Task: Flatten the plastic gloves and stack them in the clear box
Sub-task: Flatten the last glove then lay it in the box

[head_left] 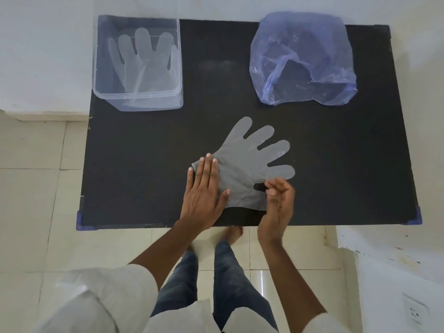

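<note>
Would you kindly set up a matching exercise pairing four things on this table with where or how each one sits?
Things:
1. clear box
2. blue plastic bag
3. glove on the table
4. left hand

Places or states:
A. pressed flat on the glove's cuff end
B. far right of the table
C. far left, a glove inside
D. spread out near the front edge

Pairs: 1-C, 2-B, 3-D, 4-A

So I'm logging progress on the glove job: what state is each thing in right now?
Glove on table: spread flat, some wrinkles, cuff pinned.
Left hand: flat, pressing the cuff.
Right hand: curled at the thumb edge; grip unclear.
Clear box: open, at least one flat glove inside.
Blue bag: crumpled, open.
</note>
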